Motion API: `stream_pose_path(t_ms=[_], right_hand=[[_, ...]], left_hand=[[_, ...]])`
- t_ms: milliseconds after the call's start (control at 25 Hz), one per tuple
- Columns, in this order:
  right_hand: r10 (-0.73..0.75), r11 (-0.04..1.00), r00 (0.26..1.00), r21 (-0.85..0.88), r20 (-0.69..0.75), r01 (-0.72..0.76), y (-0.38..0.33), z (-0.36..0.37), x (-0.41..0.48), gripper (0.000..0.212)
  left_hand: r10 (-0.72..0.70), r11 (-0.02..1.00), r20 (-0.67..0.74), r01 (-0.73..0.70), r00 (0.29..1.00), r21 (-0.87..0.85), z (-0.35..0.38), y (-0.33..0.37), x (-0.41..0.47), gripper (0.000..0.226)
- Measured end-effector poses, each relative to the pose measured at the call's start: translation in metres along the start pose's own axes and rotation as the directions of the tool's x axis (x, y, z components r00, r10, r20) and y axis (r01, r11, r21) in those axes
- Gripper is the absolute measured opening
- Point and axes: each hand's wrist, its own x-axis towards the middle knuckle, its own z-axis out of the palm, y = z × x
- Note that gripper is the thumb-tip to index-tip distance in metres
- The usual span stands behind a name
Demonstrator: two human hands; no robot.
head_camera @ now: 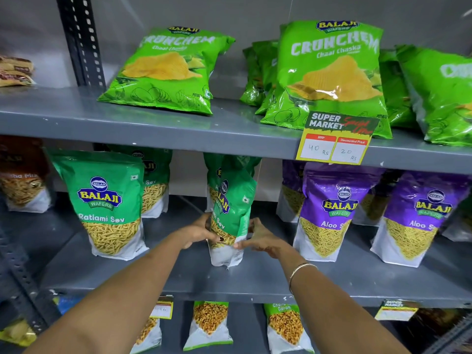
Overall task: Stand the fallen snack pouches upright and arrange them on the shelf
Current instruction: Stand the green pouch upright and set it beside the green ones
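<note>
My left hand (198, 232) and right hand (260, 238) pinch the lower sides of a green Ratlami Sev pouch (229, 215), upright on the middle shelf (255, 279) between a matching pouch (109, 203) and purple Aloo Sev pouches (329, 213).

Both hands, left hand (198, 232) and right hand (260, 238), grip an upright green Ratlami Sev pouch (229, 215) on the grey middle shelf (178, 274).

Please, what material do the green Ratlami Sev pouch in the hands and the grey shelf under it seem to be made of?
Ratlami Sev pouch: it looks like thin flexible plastic film with a slight gloss; it creases and bends where the left hand and right hand squeeze it.

Shelf: probably painted metal, smooth grey with a dull sheen and small chips along the front edge.
</note>
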Motion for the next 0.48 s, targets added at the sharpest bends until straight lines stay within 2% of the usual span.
stream_pose_path(t_ms=[120,240,360,480], right_hand=[[-0.031,0.999,0.999,0.035,0.026,0.03,0.001,-0.01,0.0,0.089],[-0.034,0.998,0.998,0.052,-0.05,0.036,0.007,-0.019,0.005,0.069],[-0.061,0.993,0.983,0.085,-0.171,0.077,0.012,-0.027,0.015,0.061],[-0.084,0.975,0.988,0.195,-0.129,0.108,0.011,-0.031,0.018,0.06]], left_hand=[[-0.041,0.999,-0.069,0.043,0.997,0.032,-0.003,0.004,0.006,0.08],[-0.052,0.999,-0.105,0.051,0.993,-0.009,-0.005,0.004,0.01,0.066],[-0.021,0.996,-0.161,0.006,0.987,-0.093,0.0,0.002,0.011,0.075],[-0.029,0.999,-0.235,0.019,0.972,-0.046,0.007,-0.003,0.011,0.066]])
